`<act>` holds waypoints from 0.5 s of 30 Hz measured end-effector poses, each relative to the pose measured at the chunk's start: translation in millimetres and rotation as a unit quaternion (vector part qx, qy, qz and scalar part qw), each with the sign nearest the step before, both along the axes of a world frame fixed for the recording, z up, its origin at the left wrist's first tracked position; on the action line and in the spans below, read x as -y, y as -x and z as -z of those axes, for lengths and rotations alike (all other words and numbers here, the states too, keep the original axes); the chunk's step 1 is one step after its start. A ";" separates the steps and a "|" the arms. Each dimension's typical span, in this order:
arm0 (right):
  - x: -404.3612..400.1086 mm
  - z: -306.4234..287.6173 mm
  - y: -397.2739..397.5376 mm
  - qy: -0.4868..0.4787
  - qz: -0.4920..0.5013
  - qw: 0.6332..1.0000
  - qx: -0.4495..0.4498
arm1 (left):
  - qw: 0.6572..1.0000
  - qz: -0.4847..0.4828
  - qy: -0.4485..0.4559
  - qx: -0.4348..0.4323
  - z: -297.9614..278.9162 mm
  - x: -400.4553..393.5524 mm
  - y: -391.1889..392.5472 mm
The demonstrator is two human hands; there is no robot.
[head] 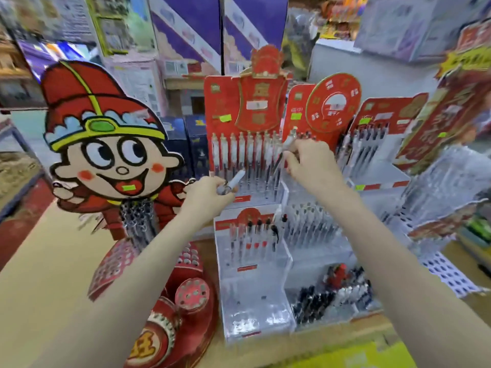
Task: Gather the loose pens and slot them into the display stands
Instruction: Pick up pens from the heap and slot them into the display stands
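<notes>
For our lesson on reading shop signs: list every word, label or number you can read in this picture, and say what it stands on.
"旺" in gold on the red round stand, partly cut off; a probable reading.
Gold characters on the red header card: too blurred to read.
Characters on the round red card: too blurred.
Green price stickers: nothing legible.
Boxes behind: print too blurred.

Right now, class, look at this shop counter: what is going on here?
A person is restocking pen displays. The left hand grips a white pen low in front of the red-backed stand. The right hand pinches another pen up by the top row of upright pens. Neither pen is slotted in yet. The clear tiered stand below has empty space on its front left steps.
</notes>
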State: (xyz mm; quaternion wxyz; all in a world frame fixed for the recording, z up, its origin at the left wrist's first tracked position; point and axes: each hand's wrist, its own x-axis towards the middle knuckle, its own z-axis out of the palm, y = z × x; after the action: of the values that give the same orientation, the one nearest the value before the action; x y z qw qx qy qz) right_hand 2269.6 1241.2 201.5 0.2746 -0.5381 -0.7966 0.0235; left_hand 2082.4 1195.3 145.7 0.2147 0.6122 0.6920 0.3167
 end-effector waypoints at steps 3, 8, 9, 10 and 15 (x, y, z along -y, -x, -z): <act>0.8 -10.1 11.1 0.019 0.017 0.998 0.055 | 0.999 0.000 -0.018 0.032 8.6 -2.0 3.1; 3.5 -13.4 11.6 0.062 0.029 0.996 0.052 | 0.997 -0.007 -0.037 0.071 17.1 -4.5 5.5; 4.1 -10.9 11.9 0.082 0.029 0.995 0.046 | 0.996 -0.006 -0.040 0.078 17.6 -4.5 6.0; 3.8 -7.2 13.1 0.106 0.032 0.993 0.042 | 0.995 -0.005 -0.044 0.084 18.2 -4.5 6.0; 1.3 11.7 28.9 0.133 0.069 0.988 0.035 | 0.994 0.000 -0.069 0.083 19.4 -0.4 3.4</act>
State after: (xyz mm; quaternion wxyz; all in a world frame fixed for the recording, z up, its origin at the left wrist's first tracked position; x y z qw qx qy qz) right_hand 2240.7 1240.0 189.8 0.1733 -0.6240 -0.7564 0.0915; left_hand 2079.0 1195.7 126.2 0.2283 0.5969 0.6484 0.4138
